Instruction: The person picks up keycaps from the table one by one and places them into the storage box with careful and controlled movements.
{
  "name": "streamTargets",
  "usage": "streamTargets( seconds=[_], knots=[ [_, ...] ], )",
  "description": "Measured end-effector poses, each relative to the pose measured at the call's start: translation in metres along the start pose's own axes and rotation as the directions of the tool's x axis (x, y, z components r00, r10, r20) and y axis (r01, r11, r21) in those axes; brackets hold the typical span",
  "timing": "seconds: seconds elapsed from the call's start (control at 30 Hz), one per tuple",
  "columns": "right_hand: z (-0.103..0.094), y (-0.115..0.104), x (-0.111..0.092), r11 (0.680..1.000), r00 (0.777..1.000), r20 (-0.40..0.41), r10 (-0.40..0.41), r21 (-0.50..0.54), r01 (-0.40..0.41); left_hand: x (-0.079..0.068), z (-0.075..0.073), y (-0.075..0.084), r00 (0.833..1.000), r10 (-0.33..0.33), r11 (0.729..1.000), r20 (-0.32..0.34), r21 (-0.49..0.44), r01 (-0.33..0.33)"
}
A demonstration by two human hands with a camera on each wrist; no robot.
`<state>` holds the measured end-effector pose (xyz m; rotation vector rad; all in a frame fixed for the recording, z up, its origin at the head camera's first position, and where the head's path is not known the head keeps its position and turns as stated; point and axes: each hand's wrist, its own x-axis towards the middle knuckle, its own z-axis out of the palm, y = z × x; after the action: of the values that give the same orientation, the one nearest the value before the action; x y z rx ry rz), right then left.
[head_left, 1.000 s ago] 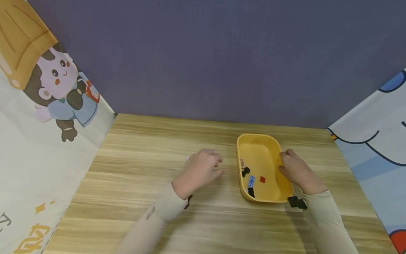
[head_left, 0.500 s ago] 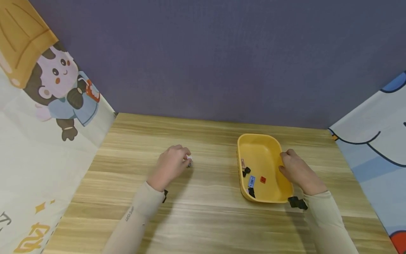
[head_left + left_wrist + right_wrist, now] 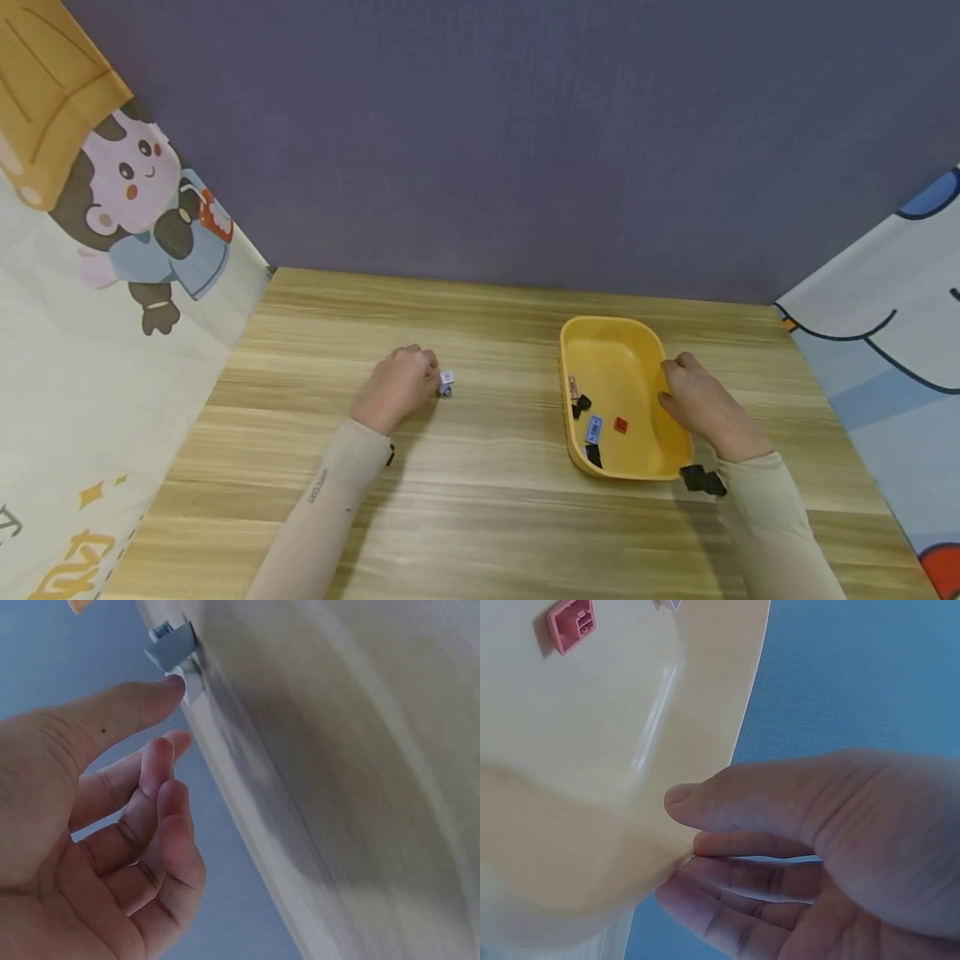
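Note:
My left hand is low over the left half of the table, just left of a white keycap and a grey keycap. Seen from the left wrist, the thumb tip overlaps the white keycap, the grey keycap lies just beyond, and the loosely bent fingers stand apart from the thumb. On the right, my right hand holds the side rim of a yellow tray, with the thumb on the inner side and the fingers outside.
Inside the tray lie a red keycap, a blue keycap, a pinkish keycap and several black ones, mostly along its left wall. A dark blue-grey panel borders the wooden table at the back; printed cloths hang at both sides.
My left hand has moved left from near the tray to the white and grey keycaps, which now show beside its fingers. The right hand and the tray have stayed in place.

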<state>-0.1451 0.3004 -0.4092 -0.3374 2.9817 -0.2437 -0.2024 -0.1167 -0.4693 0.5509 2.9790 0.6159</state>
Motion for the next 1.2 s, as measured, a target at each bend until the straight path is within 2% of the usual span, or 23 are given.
streamTargets(
  seconds=[0.13,0.33,0.63,0.87,1.03,1.2],
  knots=[
    [0.001,-0.001,0.0,1.0,1.0,-0.007,-0.003,-0.009,0.003,0.002,0.002,0.001,0.999,-0.011,1.0,0.047,0.003,0.011],
    [0.001,0.0,-0.001,1.0,1.0,-0.015,-0.006,-0.011,0.006,0.003,0.005,0.003,0.998,-0.013,1.0,0.064,0.022,0.012],
    [0.001,-0.001,0.0,1.0,1.0,-0.016,-0.012,-0.003,0.012,0.005,0.009,0.004,0.999,0.004,0.999,0.035,0.04,-0.006],
    [-0.001,-0.001,-0.001,1.0,1.0,0.004,0.001,0.009,-0.001,0.004,0.004,0.006,0.999,0.041,0.998,-0.02,0.044,-0.04],
    [-0.001,-0.001,0.0,1.0,1.0,0.018,0.015,0.004,-0.015,0.004,-0.005,0.019,0.998,0.064,0.997,-0.008,0.033,-0.064],
    [0.0,-0.001,0.0,1.0,1.0,0.017,0.017,0.007,-0.017,0.002,-0.015,0.044,0.991,0.131,0.989,-0.007,0.063,-0.13]
  ],
)
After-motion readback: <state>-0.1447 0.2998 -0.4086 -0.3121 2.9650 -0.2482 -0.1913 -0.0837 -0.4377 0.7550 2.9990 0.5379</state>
